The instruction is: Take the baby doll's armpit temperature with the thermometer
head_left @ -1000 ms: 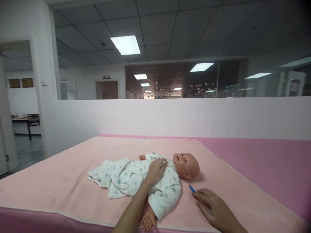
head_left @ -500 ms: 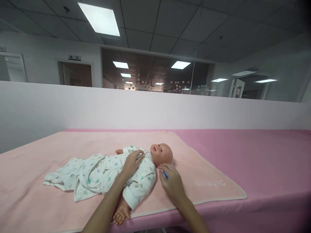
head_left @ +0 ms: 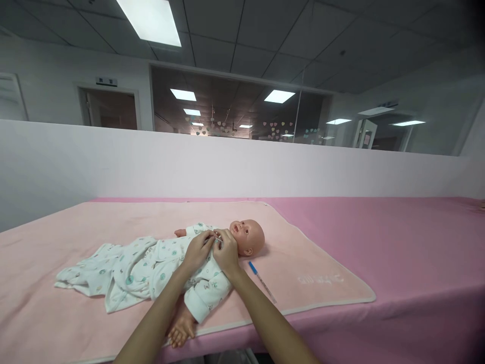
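Note:
A baby doll (head_left: 248, 237) lies on its back, head to the right, in a white printed shirt (head_left: 206, 293) and white bottoms. Over its upper chest, by the collar, my left hand (head_left: 197, 251) is closed, its fingertips pinching at the shirt front. Close beside it, below the doll's chin, my right hand (head_left: 227, 251) is closed too. A thin white piece, seemingly a tie or edge of the shirt, shows between the fingertips. Right of my right wrist, a slim thermometer-like stick (head_left: 262, 281) with a blue end lies on the pale pink mat (head_left: 314, 263).
Under the mat spreads a darker pink cover (head_left: 409, 253), whose front edge runs below my forearms. A low white wall (head_left: 212, 167) stands behind the bed, with a large window (head_left: 235, 106) above it.
My right hand has moved left from beside the doll's head to the collar, joining my left hand. The blue-ended stick, mostly covered by that hand before, now shows fully on the mat.

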A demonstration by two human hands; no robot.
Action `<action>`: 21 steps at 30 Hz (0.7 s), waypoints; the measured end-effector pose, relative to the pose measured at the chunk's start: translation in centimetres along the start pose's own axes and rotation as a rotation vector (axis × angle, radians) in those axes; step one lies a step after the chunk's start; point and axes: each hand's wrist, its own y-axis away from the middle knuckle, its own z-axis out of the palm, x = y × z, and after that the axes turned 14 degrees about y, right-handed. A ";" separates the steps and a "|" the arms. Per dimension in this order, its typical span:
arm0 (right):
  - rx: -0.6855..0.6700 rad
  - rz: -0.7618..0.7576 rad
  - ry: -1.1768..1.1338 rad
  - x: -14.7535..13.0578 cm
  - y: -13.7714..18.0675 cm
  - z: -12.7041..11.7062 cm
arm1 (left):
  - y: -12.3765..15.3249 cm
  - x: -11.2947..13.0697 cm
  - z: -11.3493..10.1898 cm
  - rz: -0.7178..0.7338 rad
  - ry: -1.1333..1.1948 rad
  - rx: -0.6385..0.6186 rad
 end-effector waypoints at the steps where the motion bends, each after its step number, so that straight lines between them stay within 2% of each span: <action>1: 0.012 0.002 -0.016 0.0 0.1 0.0 | 0.0 0.1 0.0 -0.006 0.004 0.003; 12: 0.109 0.065 -0.091 0.0 0.1 0.4 | 0.0 -0.1 -0.2 0.034 0.037 0.006; 21: 0.114 0.066 -0.078 -0.1 0.1 0.3 | 0.1 -0.1 -0.1 0.054 0.039 0.012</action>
